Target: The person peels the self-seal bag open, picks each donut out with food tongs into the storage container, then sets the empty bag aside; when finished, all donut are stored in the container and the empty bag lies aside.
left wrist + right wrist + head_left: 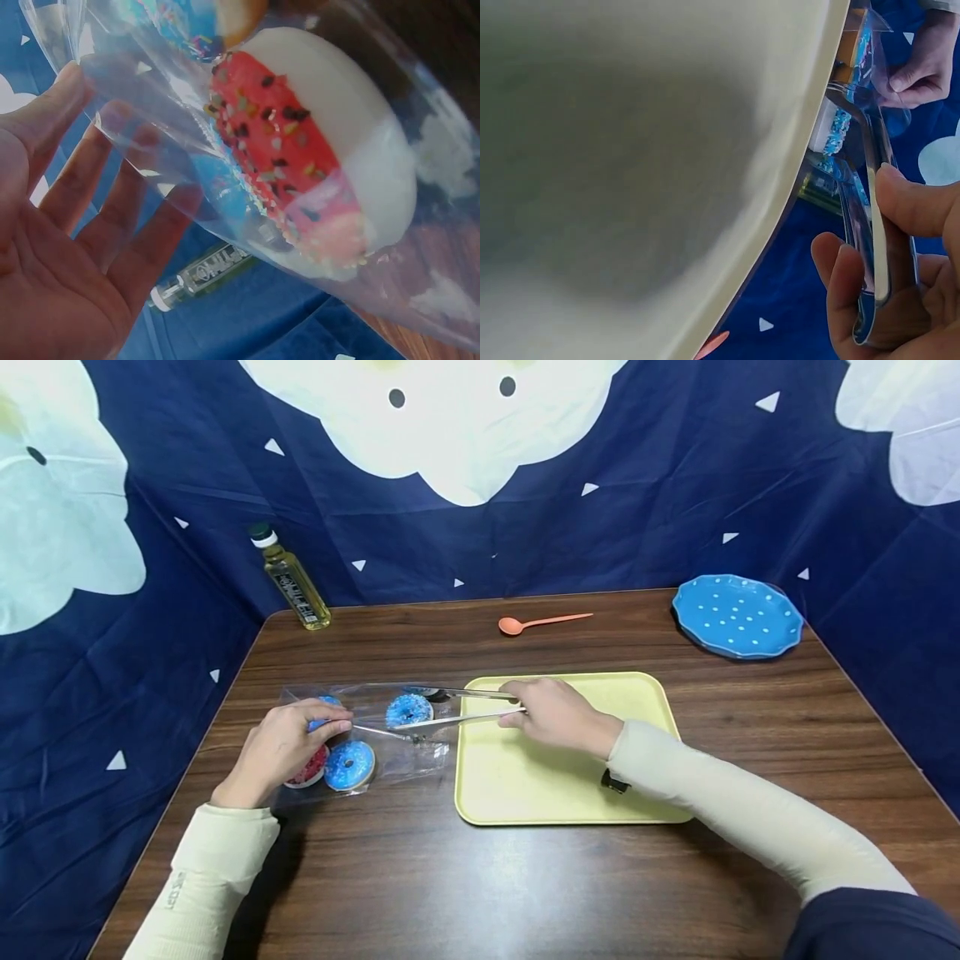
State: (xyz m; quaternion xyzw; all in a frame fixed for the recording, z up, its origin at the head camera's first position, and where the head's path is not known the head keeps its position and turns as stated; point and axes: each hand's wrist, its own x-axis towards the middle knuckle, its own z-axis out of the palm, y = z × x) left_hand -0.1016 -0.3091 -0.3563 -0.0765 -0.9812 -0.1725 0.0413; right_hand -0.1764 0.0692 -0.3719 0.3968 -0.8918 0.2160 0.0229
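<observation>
My left hand (279, 745) pinches the upper film of a clear plastic bag (420, 763), lifting it in a ridge. Inside the bag are several toy donuts: a blue one (360, 773), a red one (307, 772) with sprinkles, a blue-and-white sprinkled one (409, 702), and another blue one partly under my left hand. Metal tongs (480, 717) are held in my right hand (558, 717) over the tray's left side. Their arms are spread and reach into the bag's right end, on either side of the sprinkled blue donut.
A yellow tray (540, 802) lies right of the bag, beneath my right hand. Toward the back stand an oil bottle (295, 587) at left, an orange spoon (512, 626) in the middle and a blue dotted plate (738, 617) at right. Blue cloth hangs around the table.
</observation>
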